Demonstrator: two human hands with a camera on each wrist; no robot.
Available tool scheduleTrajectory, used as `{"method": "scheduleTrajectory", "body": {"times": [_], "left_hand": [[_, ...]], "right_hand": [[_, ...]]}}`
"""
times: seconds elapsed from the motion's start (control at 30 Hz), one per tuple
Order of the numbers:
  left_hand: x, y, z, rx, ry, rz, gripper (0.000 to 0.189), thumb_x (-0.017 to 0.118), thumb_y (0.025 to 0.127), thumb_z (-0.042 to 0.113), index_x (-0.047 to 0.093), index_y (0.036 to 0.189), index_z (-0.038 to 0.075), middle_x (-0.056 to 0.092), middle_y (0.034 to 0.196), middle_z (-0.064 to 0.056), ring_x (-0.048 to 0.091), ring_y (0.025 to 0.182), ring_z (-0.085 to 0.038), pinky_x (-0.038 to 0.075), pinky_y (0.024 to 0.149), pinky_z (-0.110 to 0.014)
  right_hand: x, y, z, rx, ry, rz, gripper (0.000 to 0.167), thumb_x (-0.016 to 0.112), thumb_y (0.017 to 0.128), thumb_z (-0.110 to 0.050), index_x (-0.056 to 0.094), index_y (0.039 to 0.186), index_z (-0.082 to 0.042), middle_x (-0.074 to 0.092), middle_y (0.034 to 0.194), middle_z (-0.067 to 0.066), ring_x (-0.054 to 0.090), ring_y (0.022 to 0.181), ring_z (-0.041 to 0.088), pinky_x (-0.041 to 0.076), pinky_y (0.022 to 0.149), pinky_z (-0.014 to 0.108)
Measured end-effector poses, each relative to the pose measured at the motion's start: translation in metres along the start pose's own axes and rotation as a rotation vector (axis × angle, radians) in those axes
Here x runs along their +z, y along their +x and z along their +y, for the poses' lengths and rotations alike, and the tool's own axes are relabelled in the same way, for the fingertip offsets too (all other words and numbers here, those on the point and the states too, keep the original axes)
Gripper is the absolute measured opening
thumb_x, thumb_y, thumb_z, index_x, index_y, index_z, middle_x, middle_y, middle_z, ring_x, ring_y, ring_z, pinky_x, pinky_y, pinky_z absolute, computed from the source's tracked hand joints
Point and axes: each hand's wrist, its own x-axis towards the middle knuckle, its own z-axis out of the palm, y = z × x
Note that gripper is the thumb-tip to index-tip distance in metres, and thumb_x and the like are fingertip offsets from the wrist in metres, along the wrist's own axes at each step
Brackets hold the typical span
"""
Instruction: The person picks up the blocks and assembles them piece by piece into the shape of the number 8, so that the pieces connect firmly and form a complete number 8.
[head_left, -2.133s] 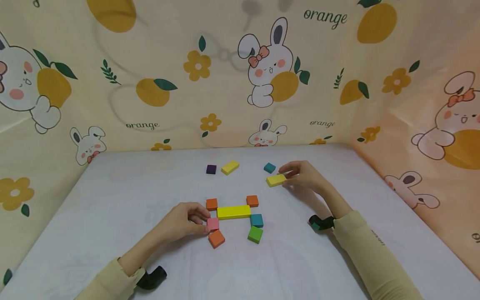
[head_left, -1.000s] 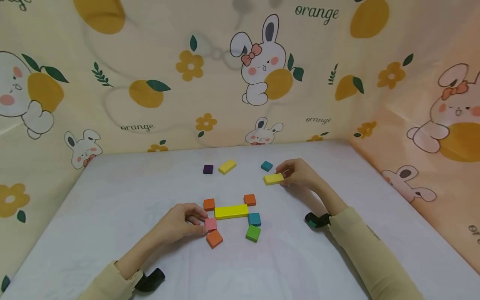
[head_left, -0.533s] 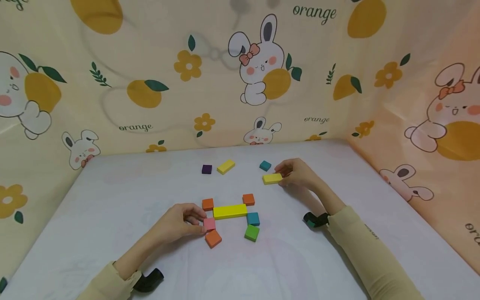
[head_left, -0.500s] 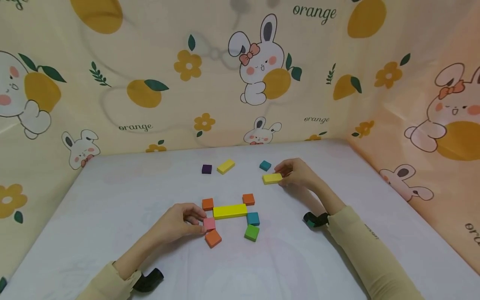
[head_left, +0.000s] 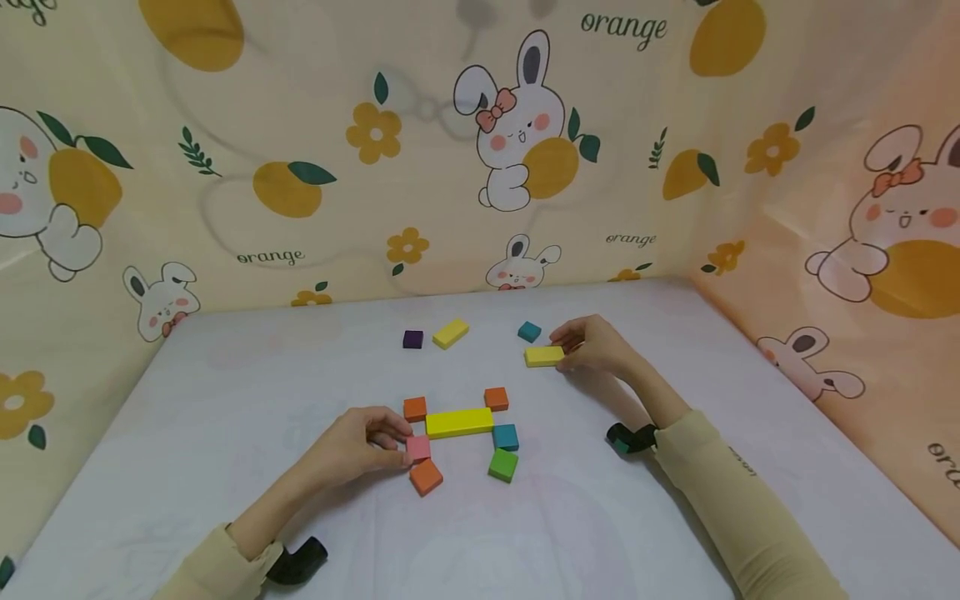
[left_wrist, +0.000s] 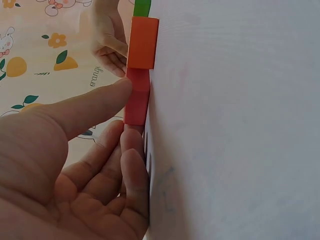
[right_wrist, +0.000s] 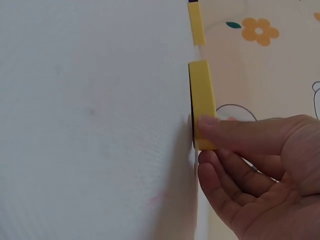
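Note:
My left hand [head_left: 356,446] pinches a pink block [head_left: 418,448] at its left side; in the left wrist view the thumb lies against this block [left_wrist: 137,102] and fingers curl behind it. An orange block [head_left: 426,477] sits at its front and another orange block [head_left: 415,408] behind it. Farther back on the right, my right hand [head_left: 600,346] grips the right end of a yellow block [head_left: 542,357] between thumb and fingers. In the right wrist view this block [right_wrist: 201,95] lies close over the white surface. A teal block [head_left: 529,332] is just behind it.
A long yellow block [head_left: 459,422] joins the middle group, with an orange block [head_left: 497,398], a teal block [head_left: 506,437] and a green block [head_left: 503,465] on its right. A purple block [head_left: 412,339] and a yellow block [head_left: 451,333] lie toward the back. Patterned cloth [head_left: 435,192] walls the table.
Both hands keep their places on the pink and yellow blocks. Only the head view has shifted slightly, so everything appears a little farther left.

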Motion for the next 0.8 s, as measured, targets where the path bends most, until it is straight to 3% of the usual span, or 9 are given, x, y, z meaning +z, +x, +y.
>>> {"method": "scheduleTrajectory", "body": {"times": [0.5,0.8], "left_hand": [[0.0006,0.0011,-0.0011,0.005,0.007,0.012,0.033,0.086,0.077,0.018,0.069,0.104,0.012,0.065,0.093,0.000,0.058,0.083,-0.020,0.050,0.075,-0.031],[0.0000,-0.0015,-0.0001,0.004,0.012,0.010,0.034,0.086,0.077,0.019,0.068,0.105,0.011,0.064,0.093,0.000,0.057,0.083,-0.019,0.050,0.073,-0.031]], "right_hand": [[-0.0048,-0.0025,-0.0045,0.012,0.001,0.044,0.045,0.086,0.074,-0.007,0.070,0.117,-0.003,0.068,0.105,0.009,0.060,0.097,0.027,0.049,0.089,0.040],[-0.0054,-0.0043,-0.0098,-0.033,0.056,0.034,0.046,0.085,0.074,-0.005,0.069,0.117,0.000,0.068,0.107,0.013,0.060,0.095,0.027,0.050,0.086,0.037]]}}
